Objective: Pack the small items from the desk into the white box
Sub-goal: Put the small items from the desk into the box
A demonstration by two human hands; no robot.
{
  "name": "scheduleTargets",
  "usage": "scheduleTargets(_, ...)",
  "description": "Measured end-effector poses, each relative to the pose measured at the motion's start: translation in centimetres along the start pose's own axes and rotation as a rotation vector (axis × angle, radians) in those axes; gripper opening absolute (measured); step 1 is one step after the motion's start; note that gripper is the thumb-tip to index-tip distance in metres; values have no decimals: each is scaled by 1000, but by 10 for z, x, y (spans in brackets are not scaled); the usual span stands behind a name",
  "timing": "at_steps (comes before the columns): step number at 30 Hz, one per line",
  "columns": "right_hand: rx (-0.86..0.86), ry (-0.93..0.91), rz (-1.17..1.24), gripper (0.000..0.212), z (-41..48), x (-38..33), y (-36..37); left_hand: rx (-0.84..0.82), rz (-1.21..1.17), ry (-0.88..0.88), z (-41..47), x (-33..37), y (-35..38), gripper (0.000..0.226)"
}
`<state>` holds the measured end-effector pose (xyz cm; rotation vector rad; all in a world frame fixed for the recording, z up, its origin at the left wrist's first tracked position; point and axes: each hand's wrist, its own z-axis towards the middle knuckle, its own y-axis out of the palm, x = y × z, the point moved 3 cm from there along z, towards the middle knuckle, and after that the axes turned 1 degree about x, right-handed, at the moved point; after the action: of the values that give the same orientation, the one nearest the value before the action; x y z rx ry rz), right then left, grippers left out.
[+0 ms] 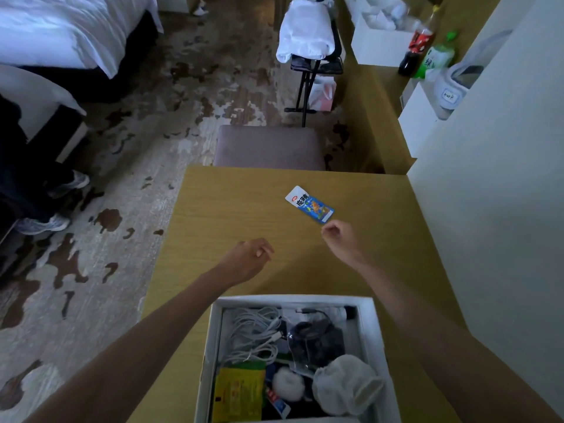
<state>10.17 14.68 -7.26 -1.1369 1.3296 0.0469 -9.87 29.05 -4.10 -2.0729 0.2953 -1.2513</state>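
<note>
I see the flat glossy sachet (309, 204) lying diagonally on the wood-grain counter (229, 209), white end far-left, blue end just beside my right hand (338, 238), its fingers (330, 232) loosely curled, empty.

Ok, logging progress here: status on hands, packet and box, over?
Both empty: left hand over the desk, right hand by blue packet. Packet flat on desk, outside white box. Nothing in the way.
</note>
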Motion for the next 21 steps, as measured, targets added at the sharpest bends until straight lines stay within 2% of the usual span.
scheduleTargets(2,-11,43,-48,9,34,11,7,-17,27,-70,20,-9,6,21)
scheduleTargets(6,-109,-2,-338,37,96,14,31,-28,28,-204,41,-30,17,22)
scheduleTargets(8,-140,3,-520,45,119,16,40,-13,24,-256,44,-41,22,22)
scheduleTargets(10,-149,5,-584,52,130,21,46,1,15,-276,41,-50,28,21)
scheduleTargets(14,-76,-85,-594,41,125,31,45,-44,5,-263,28,-63,40,19)
scheduleTargets(16,-95,-59,-542,45,112,32,40,-58,-16,-277,22,-63,41,20)
scheduleTargets(19,-130,8,-355,47,83,32,32,-66,-49,-261,16,-48,34,21)
scheduleTargets(21,-96,7,-173,48,60,21,25,-172,-91,-264,10,-38,29,21)
